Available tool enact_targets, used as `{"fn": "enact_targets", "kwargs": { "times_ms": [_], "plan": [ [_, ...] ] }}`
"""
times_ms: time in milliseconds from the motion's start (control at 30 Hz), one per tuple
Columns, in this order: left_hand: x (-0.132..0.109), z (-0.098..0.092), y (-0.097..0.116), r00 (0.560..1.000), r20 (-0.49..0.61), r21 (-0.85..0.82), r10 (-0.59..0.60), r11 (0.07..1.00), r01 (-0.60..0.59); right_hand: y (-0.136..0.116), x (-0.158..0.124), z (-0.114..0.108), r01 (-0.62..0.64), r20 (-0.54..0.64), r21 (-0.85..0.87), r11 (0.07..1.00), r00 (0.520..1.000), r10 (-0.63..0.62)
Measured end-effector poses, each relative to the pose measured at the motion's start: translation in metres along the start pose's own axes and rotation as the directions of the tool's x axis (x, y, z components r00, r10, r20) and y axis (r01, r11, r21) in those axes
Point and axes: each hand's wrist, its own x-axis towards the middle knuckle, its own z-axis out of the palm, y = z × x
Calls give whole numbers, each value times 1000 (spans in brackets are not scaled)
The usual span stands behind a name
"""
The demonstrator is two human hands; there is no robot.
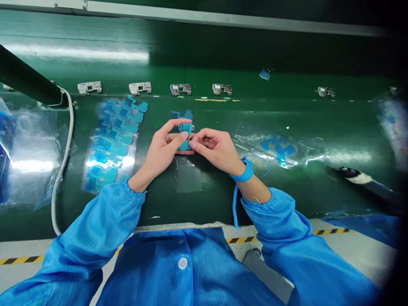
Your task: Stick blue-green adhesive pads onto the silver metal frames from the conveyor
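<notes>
Past the left hand point(162, 146), metal brackets point(180, 89) (spaced) lie

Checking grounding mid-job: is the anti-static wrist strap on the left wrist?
On: the blue strap circles the left wrist, its coiled cord hanging down.

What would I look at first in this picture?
You'd likely see the two bare hands in the middle first: the left hand and the right hand pinch a small blue-green part. To their left lies a plastic sheet of blue pieces. Above, small metal pieces line up across the green table.
</notes>
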Motion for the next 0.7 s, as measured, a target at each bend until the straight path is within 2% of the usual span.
{"fn": "enact_targets", "kwargs": {
  "times_ms": [500,600,700],
  "plan": [
    [1,-1,-2,999,20,19,38,999,-38,0,-1,-1,24,14,-15,1000,1000,-24],
    [0,0,-3,997,7,23,78,997,-78,-3,-2,-1,62,-17,-59,996,998,-63],
    [0,-1,-2,993,-7,13,121,993,-121,-8,-2,-2,127,-78,-25,992,989,-129]
  ]
}}
